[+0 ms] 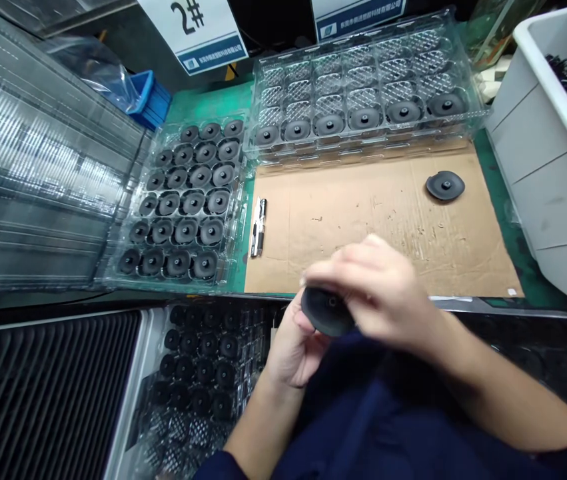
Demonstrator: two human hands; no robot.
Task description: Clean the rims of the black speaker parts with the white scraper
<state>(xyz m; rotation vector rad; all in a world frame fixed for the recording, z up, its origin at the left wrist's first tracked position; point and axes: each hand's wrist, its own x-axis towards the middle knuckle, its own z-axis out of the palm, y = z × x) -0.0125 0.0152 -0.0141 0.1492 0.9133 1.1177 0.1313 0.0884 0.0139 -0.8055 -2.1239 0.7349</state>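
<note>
Close to my body, beyond the near edge of the table, I hold a black dished plastic part (327, 312) with a small hub at its middle. My left hand (296, 347) grips its left side from below. Over its upper right edge lies my right hand (378, 287), slightly blurred, with fingers closed on the rim; its fingertips are partly hidden. A similar black part (446, 186) lies alone on the cardboard sheet (343, 207), towards the right.
At the left stands a clear tray (236, 227) full of black parts. Another clear tray (480, 110) at the back has parts in its front row. Pens (259, 227) lie on the cardboard. A white bin (538, 133) with black pieces stands right, a blue basket (156, 100) back left.
</note>
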